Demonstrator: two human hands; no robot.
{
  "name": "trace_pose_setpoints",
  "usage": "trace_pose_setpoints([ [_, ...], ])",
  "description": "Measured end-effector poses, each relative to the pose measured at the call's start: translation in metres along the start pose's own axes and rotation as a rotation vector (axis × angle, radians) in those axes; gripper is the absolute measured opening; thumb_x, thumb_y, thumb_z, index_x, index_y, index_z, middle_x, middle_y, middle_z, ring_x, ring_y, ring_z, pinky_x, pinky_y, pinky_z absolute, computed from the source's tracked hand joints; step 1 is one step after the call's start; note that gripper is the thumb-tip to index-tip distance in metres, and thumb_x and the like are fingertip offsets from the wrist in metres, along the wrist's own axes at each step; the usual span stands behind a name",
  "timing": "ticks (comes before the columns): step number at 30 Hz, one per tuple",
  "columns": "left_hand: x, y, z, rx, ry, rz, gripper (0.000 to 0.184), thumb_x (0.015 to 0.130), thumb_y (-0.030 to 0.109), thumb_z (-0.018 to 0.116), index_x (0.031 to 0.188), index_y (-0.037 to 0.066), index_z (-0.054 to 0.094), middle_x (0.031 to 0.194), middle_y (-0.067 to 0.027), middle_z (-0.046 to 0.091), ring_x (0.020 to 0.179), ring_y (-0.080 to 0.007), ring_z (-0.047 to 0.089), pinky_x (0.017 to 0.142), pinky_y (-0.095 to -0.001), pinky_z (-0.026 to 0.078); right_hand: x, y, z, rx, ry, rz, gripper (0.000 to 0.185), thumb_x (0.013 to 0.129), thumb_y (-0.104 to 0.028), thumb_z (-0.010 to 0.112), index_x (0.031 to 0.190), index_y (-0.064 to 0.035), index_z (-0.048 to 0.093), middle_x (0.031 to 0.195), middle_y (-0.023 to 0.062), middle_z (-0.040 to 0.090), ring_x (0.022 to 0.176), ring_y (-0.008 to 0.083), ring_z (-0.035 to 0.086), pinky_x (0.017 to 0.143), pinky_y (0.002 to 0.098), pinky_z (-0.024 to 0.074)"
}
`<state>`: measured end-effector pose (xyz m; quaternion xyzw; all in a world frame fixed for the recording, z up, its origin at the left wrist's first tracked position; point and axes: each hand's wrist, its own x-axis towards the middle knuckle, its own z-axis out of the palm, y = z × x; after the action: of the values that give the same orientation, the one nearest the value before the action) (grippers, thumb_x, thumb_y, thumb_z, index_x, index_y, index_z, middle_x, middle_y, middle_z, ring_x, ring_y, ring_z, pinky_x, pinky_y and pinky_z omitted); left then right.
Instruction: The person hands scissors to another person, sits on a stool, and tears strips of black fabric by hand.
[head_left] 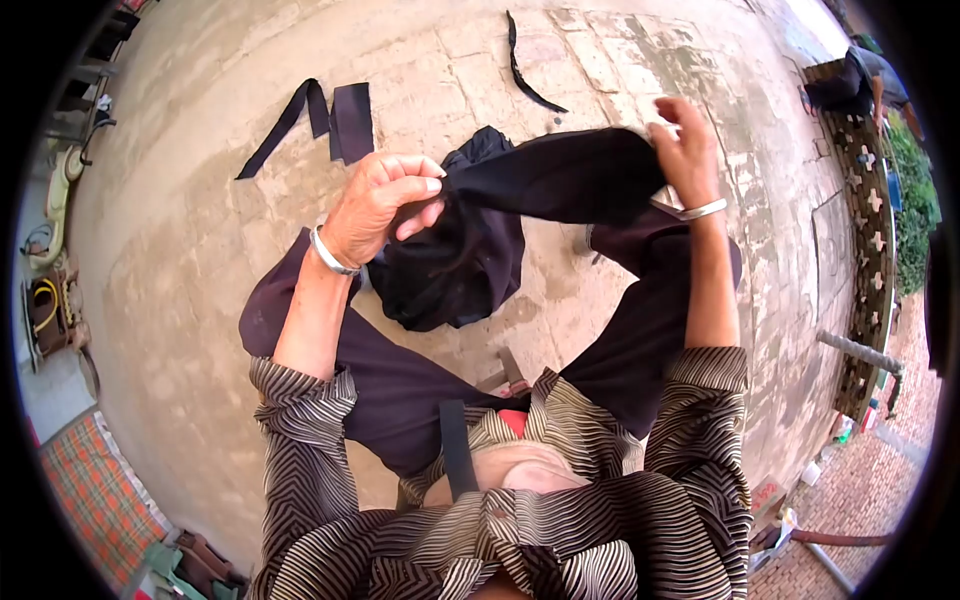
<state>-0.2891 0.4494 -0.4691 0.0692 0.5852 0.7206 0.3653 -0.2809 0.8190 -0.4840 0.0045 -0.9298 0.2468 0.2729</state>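
A black cloth (570,175) is stretched in the air between my two hands. My left hand (385,205) is closed, thumb and fingers pinching the cloth's left end. At its right end, my right hand (688,155) has its thumb and forefinger curled at the cloth's edge, partly hidden behind it. The bulk of the dark cloth (450,270) hangs bunched below my left hand, between my knees. A narrow dark strip (458,450) lies on my striped shirt near my waist.
Dark fabric pieces (350,122) and a thin black strip (515,60) lie on the paved ground (200,250) ahead. Another person (880,80) is at the far upper right, by a low patterned wall (868,230). A plaid cloth (95,490) is at the lower left.
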Motion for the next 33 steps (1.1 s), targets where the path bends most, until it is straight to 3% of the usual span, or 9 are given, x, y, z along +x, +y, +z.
trace_pose_setpoints([
  [2,0.006,-0.006,0.003,-0.074,-0.008,0.056,0.017,0.088,0.013,0.058,0.09,-0.003,0.062,0.067,-0.0075,0.062,0.045,-0.0055,0.045,0.044,-0.018,0.036,-0.011,-0.031,0.01,0.128,-0.124,-0.04,0.018,0.082,-0.01,0.064,0.098,-0.0016,0.066,0.086,0.0081,0.067,0.082,0.0158,0.062,0.073,0.0282,0.0482],
  [4,0.009,-0.008,0.012,-0.07,0.022,0.065,0.017,0.089,0.013,0.058,0.09,-0.003,0.061,0.067,-0.008,0.061,0.045,-0.0059,0.045,0.043,-0.0181,0.035,-0.024,-0.072,0.015,0.405,-0.429,0.094,0.02,0.083,-0.012,0.065,0.098,-0.0003,0.064,0.087,0.0098,0.066,0.08,0.0198,0.063,0.072,0.0303,0.0486],
  [6,0.011,-0.01,0.018,-0.062,0.052,0.075,0.017,0.089,0.013,0.058,0.09,-0.003,0.059,0.067,-0.0085,0.06,0.045,-0.0064,0.044,0.041,-0.0181,0.035,-0.033,-0.104,0.019,0.58,-0.632,0.025,0.022,0.083,-0.013,0.065,0.099,0.001,0.063,0.086,0.0113,0.065,0.079,0.0223,0.062,0.073,0.0313,0.0487],
  [8,0.012,-0.013,0.02,-0.111,0.086,0.093,0.017,0.089,0.014,0.058,0.092,-0.003,0.06,0.067,-0.0085,0.06,0.047,-0.0074,0.046,0.042,-0.0185,0.036,-0.039,-0.12,0.032,0.686,-0.614,-0.081,0.024,0.082,-0.015,0.068,0.096,0.0028,0.062,0.091,0.0165,0.064,0.083,0.0287,0.065,0.072,0.0346,0.0509],
  [12,0.013,-0.017,0.019,-0.181,0.115,0.089,0.017,0.089,0.014,0.058,0.093,-0.003,0.06,0.068,-0.0078,0.06,0.049,-0.008,0.048,0.042,-0.0186,0.037,-0.046,-0.128,0.056,0.717,-0.605,-0.017,0.027,0.08,-0.015,0.07,0.097,0.0043,0.061,0.091,0.0191,0.063,0.087,0.0304,0.065,0.075,0.0368,0.0501],
  [16,0.014,-0.019,0.021,-0.164,0.094,0.106,0.016,0.09,0.014,0.059,0.092,-0.002,0.06,0.068,-0.0063,0.06,0.048,-0.0075,0.047,0.042,-0.0184,0.036,-0.048,-0.128,0.064,0.761,-0.626,0.126,0.016,0.079,-0.009,0.066,0.088,0.0034,0.061,0.073,0.0135,0.06,0.066,0.0199,0.057,0.063,0.0319,0.0457],
  [20,0.014,-0.018,0.019,-0.098,0.113,0.056,0.016,0.089,0.013,0.059,0.09,-0.003,0.061,0.065,-0.0036,0.058,0.046,-0.0051,0.044,0.041,-0.0172,0.033,-0.047,-0.117,0.065,0.885,-0.633,0.364,0.008,0.082,-0.005,0.061,0.085,0.0023,0.06,0.068,0.0037,0.055,0.066,0.0055,0.048,0.059,0.0251,0.0412],
  [28,0.016,-0.02,0.017,-0.095,0.117,-0.025,0.014,0.089,0.011,0.059,0.086,-0.003,0.06,0.059,0.0002,0.052,0.042,-0.0025,0.035,0.039,-0.0162,0.025,-0.043,-0.105,0.057,0.937,-0.689,0.319,0.008,0.088,-0.006,0.058,0.09,0.0018,0.059,0.069,-0.0005,0.054,0.067,0.0056,0.045,0.06,0.0244,0.0411],
  [33,0.017,-0.022,0.018,-0.103,0.135,-0.063,0.014,0.089,0.011,0.058,0.084,-0.002,0.059,0.059,0.0002,0.051,0.042,-0.0027,0.035,0.039,-0.0163,0.025,-0.046,-0.103,0.06,0.958,-0.599,0.248,0.007,0.087,-0.004,0.059,0.092,0.0009,0.059,0.07,0.0029,0.057,0.066,0.0087,0.049,0.06,0.0272,0.0422],
])
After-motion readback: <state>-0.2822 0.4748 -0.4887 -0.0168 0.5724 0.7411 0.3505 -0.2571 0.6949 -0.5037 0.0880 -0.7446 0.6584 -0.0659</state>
